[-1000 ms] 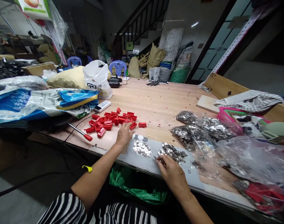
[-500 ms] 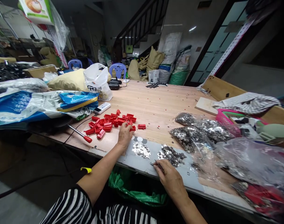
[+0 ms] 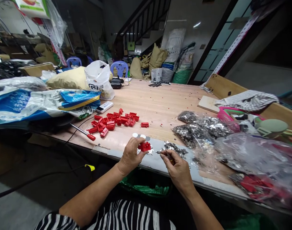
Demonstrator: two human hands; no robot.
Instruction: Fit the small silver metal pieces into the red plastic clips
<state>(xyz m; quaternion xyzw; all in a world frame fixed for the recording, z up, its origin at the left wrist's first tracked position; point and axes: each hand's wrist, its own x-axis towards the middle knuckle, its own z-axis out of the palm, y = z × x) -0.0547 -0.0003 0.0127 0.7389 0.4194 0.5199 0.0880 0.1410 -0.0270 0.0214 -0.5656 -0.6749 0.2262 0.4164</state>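
My left hand (image 3: 131, 155) pinches a red plastic housing (image 3: 144, 146) between thumb and fingers, raised over the front of the table. Behind it, partly covered, lies a pile of shiny flat metal pieces (image 3: 150, 151). My right hand (image 3: 178, 164) is closed around a slim, dark tweezer-like tool (image 3: 170, 157) with a yellowish part. A small metal piece (image 3: 157, 152) shows at its tip, pointing toward the red housing but apart from it. Just behind my right hand is a darker heap of metal pieces (image 3: 176, 148). More red housings (image 3: 110, 123) lie in a loose pile at left.
Clear plastic bags of metal parts (image 3: 194, 132) crowd the right side. A pink basket (image 3: 228, 118) stands beyond them. A red-handled metal rod (image 3: 90, 137) juts over the left edge near a white device (image 3: 104, 107). A green bag (image 3: 146, 189) hangs below the table edge.
My left hand has come from the red pile toward me and right, bringing one red housing. My right hand has risen slightly with the tool, and the two hands are closer together.
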